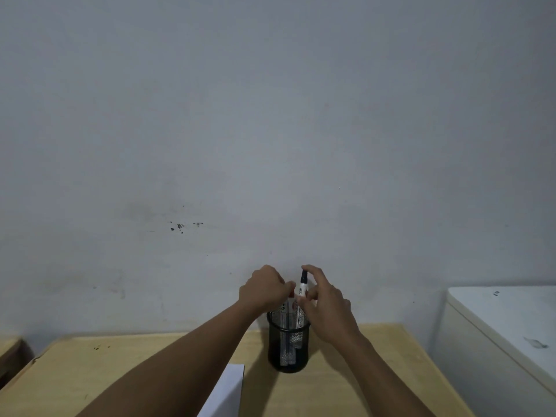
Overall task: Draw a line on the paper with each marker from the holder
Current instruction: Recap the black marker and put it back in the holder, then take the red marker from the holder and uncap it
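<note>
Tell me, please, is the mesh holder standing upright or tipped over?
Upright: the mesh holder stands on its base on the table, open rim facing up, markers standing inside.

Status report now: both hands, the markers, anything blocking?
Right hand shut on black-capped marker, above mesh holder. Left hand closed at other markers in holder. Paper at near edge, nothing blocking.

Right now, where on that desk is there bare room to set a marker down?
The desk is bare left of the paper, out to its left edge, and also right of the mesh holder, up to the white cabinet. It is crowded above the holder, where both hands meet around a marker.
</note>
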